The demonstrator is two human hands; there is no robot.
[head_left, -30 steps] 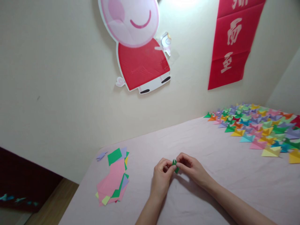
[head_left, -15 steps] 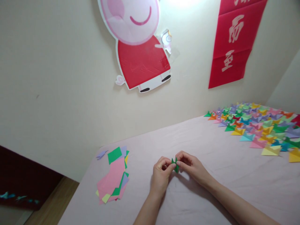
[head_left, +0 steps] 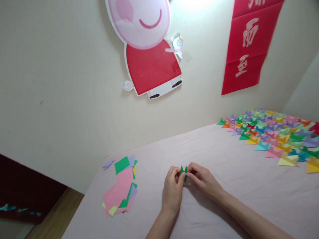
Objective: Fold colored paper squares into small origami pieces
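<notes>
1. Green paper (head_left: 183, 171), folded small with two points sticking up, sits pinched between both hands above the pink sheet (head_left: 224, 159).
2. Left hand (head_left: 172, 191) grips it from the left; right hand (head_left: 203, 181) grips it from the right, fingertips almost meeting.
3. Flat coloured squares (head_left: 121, 189) lie well to the left.
4. Folded shapes (head_left: 271, 136) crowd the far right, by the wall.

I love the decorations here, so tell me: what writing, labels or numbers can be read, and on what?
"至": lowest character on the red banner.
Character above it: perhaps "雨", brush-style, uncertain.
Top character: cut off, unreadable.
Pig cutout, paper sheets, folded shapes, and the green folded piece between left hand and right hand: no writing.
</notes>
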